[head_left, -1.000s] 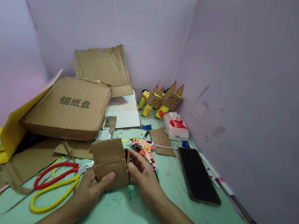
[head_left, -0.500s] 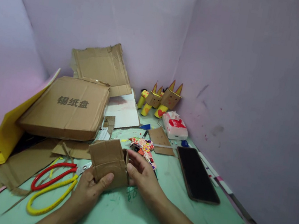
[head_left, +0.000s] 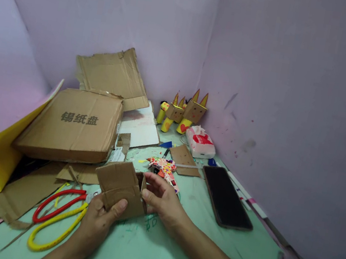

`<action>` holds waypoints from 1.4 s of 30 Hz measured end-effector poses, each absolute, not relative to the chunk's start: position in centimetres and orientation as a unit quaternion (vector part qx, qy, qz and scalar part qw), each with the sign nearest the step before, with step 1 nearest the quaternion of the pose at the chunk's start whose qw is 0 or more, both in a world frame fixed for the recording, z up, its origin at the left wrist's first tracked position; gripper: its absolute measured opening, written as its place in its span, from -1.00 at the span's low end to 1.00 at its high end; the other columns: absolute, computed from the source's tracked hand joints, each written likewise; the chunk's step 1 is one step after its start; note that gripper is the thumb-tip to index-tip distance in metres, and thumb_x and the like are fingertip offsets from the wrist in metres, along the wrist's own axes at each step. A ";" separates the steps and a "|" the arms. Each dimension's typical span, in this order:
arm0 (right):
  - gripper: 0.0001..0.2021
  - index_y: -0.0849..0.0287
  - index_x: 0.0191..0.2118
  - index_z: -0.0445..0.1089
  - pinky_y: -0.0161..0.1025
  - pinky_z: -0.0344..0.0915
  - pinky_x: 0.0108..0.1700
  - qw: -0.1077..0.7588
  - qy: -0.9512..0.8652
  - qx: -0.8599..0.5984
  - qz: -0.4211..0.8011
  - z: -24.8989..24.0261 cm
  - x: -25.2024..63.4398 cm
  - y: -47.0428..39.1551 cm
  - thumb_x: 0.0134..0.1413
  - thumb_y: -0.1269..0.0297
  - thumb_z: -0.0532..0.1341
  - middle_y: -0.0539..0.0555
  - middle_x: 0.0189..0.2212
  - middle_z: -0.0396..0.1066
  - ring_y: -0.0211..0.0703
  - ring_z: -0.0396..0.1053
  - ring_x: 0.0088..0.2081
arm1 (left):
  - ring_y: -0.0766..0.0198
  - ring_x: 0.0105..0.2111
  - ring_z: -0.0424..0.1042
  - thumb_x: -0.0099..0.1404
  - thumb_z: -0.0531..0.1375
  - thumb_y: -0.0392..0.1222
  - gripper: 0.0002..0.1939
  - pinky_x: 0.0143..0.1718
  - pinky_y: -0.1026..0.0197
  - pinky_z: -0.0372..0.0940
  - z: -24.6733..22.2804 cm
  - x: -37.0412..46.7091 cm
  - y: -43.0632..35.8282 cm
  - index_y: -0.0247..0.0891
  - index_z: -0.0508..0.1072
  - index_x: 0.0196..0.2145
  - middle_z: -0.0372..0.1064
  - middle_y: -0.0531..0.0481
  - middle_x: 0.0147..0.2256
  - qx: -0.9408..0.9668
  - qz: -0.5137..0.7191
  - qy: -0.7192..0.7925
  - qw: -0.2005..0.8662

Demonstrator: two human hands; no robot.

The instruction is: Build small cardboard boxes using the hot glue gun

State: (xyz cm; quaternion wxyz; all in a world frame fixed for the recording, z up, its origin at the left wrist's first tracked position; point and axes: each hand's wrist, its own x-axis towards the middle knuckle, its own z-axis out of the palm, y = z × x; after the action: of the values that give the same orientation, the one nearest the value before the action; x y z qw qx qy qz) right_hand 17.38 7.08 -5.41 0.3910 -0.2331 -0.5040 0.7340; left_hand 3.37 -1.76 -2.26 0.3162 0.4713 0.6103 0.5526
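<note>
A small folded cardboard box [head_left: 124, 192] is held up between my two hands above the table. My left hand [head_left: 101, 219] grips its lower left side, the thumb lying on the front face and the other fingers hidden behind. At its open right end, my right hand [head_left: 163, 198] has thumb and fingers closed on the edge flap. Left of my left hand lie scissors [head_left: 58, 221] with one red and one yellow handle; their blades are mostly hidden. Behind the box rests a flower-patterned glue gun [head_left: 166, 170].
A large flat cardboard box [head_left: 71, 123] stands at the left over cardboard scraps [head_left: 19, 192] and yellow sheet [head_left: 6, 154]. Two cardboard-headed animal figures [head_left: 192, 113] stand in the far corner, near a tissue pack [head_left: 202, 142]. A phone [head_left: 226, 198] lies at the right.
The whole view has shifted slightly, so things sit a little further left. Both hands keep their hold on the small box, whose open right end shows a bit more.
</note>
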 end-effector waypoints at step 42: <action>-0.43 0.15 -0.03 0.45 -0.06 0.38 -0.07 0.384 -0.554 -0.278 0.685 -5.3 17.9 7.5 -0.24 0.05 0.41 0.17 0.00 0.45 0.02 0.47 -0.12 | 0.04 -0.32 0.49 -0.10 0.30 0.00 -0.57 -0.26 0.12 0.40 -3.1 3.0 -1.3 -0.40 0.51 -0.33 0.56 -0.19 -0.33 0.422 0.548 0.633 0.347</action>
State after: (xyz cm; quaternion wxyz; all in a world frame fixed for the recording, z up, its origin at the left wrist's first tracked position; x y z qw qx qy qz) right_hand 17.92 7.49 -5.34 0.3839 -0.2776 -0.5540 0.6846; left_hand 3.04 -1.33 -3.11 0.3469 0.4225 0.6334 0.5477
